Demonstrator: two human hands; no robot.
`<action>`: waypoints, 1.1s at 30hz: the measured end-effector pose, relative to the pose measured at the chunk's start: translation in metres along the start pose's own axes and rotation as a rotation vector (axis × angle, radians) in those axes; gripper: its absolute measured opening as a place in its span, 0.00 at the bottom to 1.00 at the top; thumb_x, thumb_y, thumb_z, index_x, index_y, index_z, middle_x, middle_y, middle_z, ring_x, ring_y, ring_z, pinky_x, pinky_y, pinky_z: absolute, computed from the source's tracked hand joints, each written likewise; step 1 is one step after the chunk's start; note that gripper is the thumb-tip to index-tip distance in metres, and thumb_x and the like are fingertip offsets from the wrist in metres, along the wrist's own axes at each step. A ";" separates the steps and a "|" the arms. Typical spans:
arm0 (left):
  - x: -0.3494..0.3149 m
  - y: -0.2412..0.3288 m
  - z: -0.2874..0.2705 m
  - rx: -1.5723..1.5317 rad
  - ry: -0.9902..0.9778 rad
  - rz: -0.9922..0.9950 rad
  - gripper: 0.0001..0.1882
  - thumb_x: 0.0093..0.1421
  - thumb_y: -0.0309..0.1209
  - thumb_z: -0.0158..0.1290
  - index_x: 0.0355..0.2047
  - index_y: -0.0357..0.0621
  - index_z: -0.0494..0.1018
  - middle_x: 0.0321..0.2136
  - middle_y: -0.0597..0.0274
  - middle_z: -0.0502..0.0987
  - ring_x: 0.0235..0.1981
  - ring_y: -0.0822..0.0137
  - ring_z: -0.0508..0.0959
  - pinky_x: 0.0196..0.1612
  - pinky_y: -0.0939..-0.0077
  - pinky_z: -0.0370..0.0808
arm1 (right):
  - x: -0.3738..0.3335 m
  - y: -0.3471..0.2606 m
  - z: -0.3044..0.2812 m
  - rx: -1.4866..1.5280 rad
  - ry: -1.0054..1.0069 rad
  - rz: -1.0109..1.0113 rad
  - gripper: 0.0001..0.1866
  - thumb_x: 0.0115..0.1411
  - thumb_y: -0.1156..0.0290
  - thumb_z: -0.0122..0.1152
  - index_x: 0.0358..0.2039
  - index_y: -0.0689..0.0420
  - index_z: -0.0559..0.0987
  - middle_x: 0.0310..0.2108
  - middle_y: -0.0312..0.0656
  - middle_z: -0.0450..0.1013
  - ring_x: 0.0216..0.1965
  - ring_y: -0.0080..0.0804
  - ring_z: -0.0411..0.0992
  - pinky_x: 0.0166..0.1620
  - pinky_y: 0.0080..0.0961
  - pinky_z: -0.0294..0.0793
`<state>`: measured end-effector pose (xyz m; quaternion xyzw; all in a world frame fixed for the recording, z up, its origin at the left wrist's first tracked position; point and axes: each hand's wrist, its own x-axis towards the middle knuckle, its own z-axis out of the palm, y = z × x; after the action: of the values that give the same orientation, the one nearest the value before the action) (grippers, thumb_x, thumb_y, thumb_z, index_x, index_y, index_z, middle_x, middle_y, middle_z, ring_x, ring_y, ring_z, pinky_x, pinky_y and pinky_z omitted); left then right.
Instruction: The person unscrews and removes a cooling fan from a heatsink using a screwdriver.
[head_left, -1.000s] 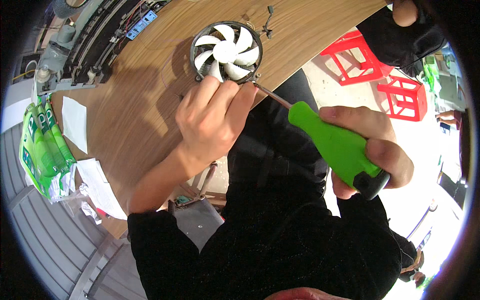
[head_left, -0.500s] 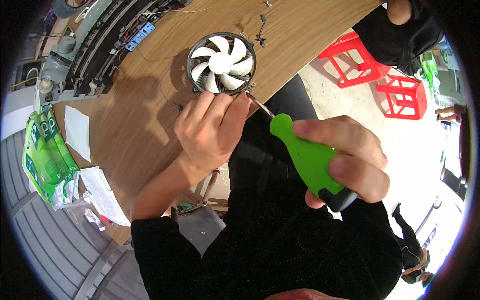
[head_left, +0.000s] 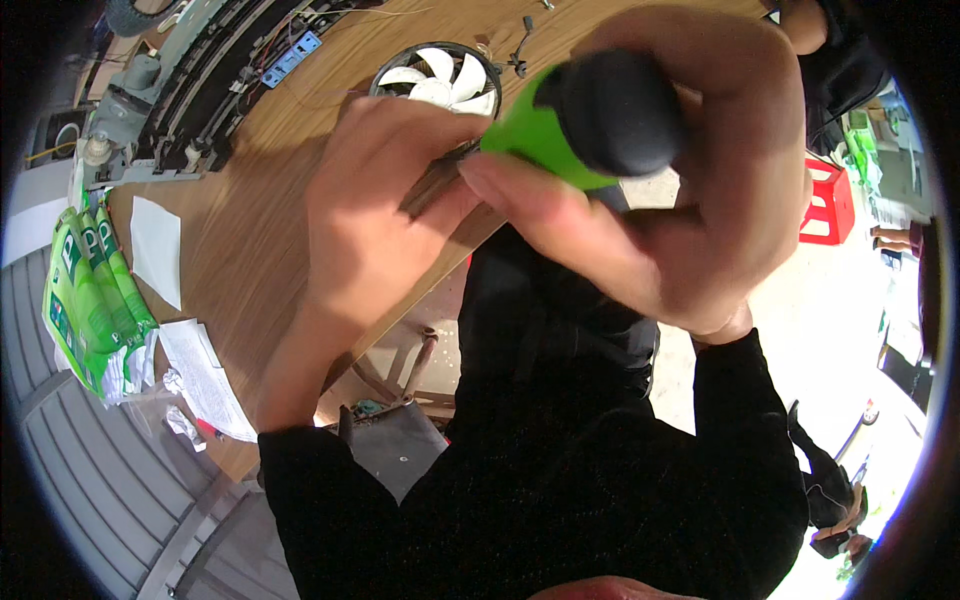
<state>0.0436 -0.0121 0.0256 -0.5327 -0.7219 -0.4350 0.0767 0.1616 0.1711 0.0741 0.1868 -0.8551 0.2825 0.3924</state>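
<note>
My right hand (head_left: 710, 170) is wrapped round a screwdriver (head_left: 540, 135) with a green handle and a black end cap, raised close in front of me and tilted. My left hand (head_left: 365, 200) is bent beside it, index finger and thumb curving in toward the front of the handle. Its fingertips are partly covered by the screwdriver and my right thumb, so what they pinch is hidden. Beyond the hands, a round cooling fan (head_left: 432, 92) with white blades and a black frame lies on the wooden table; its near edge is covered by my left hand.
A long grey and black machine part (head_left: 205, 95) with a blue piece lies far left. Green packages (head_left: 95, 300) and papers (head_left: 157, 250) are at the left edge. A small black cable (head_left: 522, 45) lies beyond the fan. A red stool (head_left: 828, 205) and another person (head_left: 845, 70) are at right.
My right hand has lifted the screwdriver up and toward me, turning its end cap to face me. My left hand has come away from the fan's near rim and moved up beside the screwdriver.
</note>
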 end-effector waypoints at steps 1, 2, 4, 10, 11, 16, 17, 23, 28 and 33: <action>0.004 -0.004 -0.003 -0.033 -0.014 0.018 0.19 0.44 0.27 0.70 0.40 0.46 0.82 0.36 0.59 0.81 0.39 0.51 0.81 0.48 0.60 0.77 | 0.003 -0.002 0.002 -0.022 -0.009 0.022 0.33 0.54 0.66 0.79 0.49 0.73 0.70 0.37 0.56 0.78 0.34 0.40 0.82 0.34 0.27 0.80; 0.005 -0.010 -0.003 -0.013 -0.006 0.045 0.19 0.45 0.26 0.70 0.39 0.45 0.82 0.36 0.58 0.81 0.40 0.51 0.81 0.48 0.59 0.76 | 0.006 -0.003 0.002 -0.050 -0.020 0.038 0.32 0.54 0.66 0.79 0.49 0.72 0.71 0.36 0.55 0.77 0.34 0.40 0.81 0.34 0.27 0.79; 0.003 -0.022 -0.004 0.027 0.010 0.100 0.18 0.45 0.26 0.69 0.38 0.44 0.82 0.36 0.57 0.82 0.41 0.51 0.81 0.49 0.58 0.76 | 0.014 -0.004 0.004 -0.085 -0.040 0.063 0.30 0.54 0.66 0.78 0.48 0.70 0.71 0.35 0.54 0.76 0.33 0.40 0.80 0.34 0.28 0.79; 0.002 -0.041 -0.002 -0.098 -0.056 0.106 0.11 0.48 0.24 0.67 0.34 0.43 0.82 0.34 0.58 0.82 0.40 0.53 0.81 0.50 0.59 0.73 | 0.031 -0.007 0.004 -0.185 -0.088 0.101 0.26 0.55 0.66 0.76 0.46 0.66 0.73 0.33 0.50 0.74 0.31 0.41 0.78 0.32 0.30 0.78; 0.002 -0.039 -0.002 -0.139 -0.078 0.079 0.10 0.49 0.24 0.67 0.34 0.42 0.82 0.33 0.58 0.82 0.40 0.54 0.80 0.50 0.59 0.73 | 0.032 -0.008 0.006 -0.197 -0.096 0.105 0.25 0.55 0.66 0.76 0.46 0.65 0.74 0.33 0.50 0.73 0.31 0.41 0.78 0.32 0.30 0.77; 0.011 -0.027 -0.005 -0.073 -0.045 0.124 0.07 0.53 0.24 0.65 0.33 0.42 0.82 0.31 0.61 0.81 0.38 0.56 0.80 0.50 0.60 0.71 | 0.043 -0.007 0.005 -0.204 -0.108 0.108 0.21 0.56 0.66 0.75 0.44 0.61 0.75 0.31 0.46 0.71 0.30 0.41 0.76 0.31 0.32 0.76; 0.011 -0.027 -0.007 -0.059 -0.081 0.099 0.07 0.54 0.25 0.66 0.34 0.41 0.82 0.31 0.61 0.81 0.39 0.57 0.80 0.50 0.60 0.71 | 0.047 -0.007 0.005 -0.210 -0.112 0.101 0.20 0.56 0.66 0.74 0.44 0.60 0.76 0.31 0.46 0.70 0.29 0.41 0.76 0.31 0.33 0.76; 0.005 -0.028 0.001 -0.117 0.028 0.069 0.09 0.51 0.24 0.68 0.34 0.41 0.82 0.34 0.59 0.82 0.39 0.54 0.80 0.48 0.59 0.72 | 0.059 -0.009 0.005 -0.217 -0.106 0.092 0.15 0.57 0.66 0.72 0.42 0.56 0.78 0.28 0.42 0.67 0.28 0.41 0.74 0.29 0.35 0.75; 0.005 -0.025 0.000 -0.179 0.017 0.024 0.09 0.51 0.24 0.68 0.33 0.42 0.82 0.34 0.58 0.82 0.38 0.52 0.80 0.48 0.58 0.73 | 0.053 0.013 0.016 -0.084 -0.019 -0.035 0.15 0.57 0.69 0.72 0.42 0.59 0.77 0.28 0.44 0.69 0.28 0.41 0.74 0.30 0.33 0.74; 0.004 -0.029 0.003 -0.112 0.025 0.111 0.09 0.51 0.24 0.68 0.33 0.41 0.82 0.33 0.57 0.82 0.38 0.52 0.80 0.48 0.59 0.74 | 0.057 0.024 0.012 0.014 0.011 -0.244 0.18 0.56 0.69 0.74 0.44 0.61 0.78 0.30 0.45 0.71 0.29 0.42 0.74 0.32 0.31 0.74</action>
<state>0.0185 -0.0086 0.0103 -0.5699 -0.6647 -0.4765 0.0796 0.1068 0.1764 0.1042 0.2908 -0.8218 0.2395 0.4275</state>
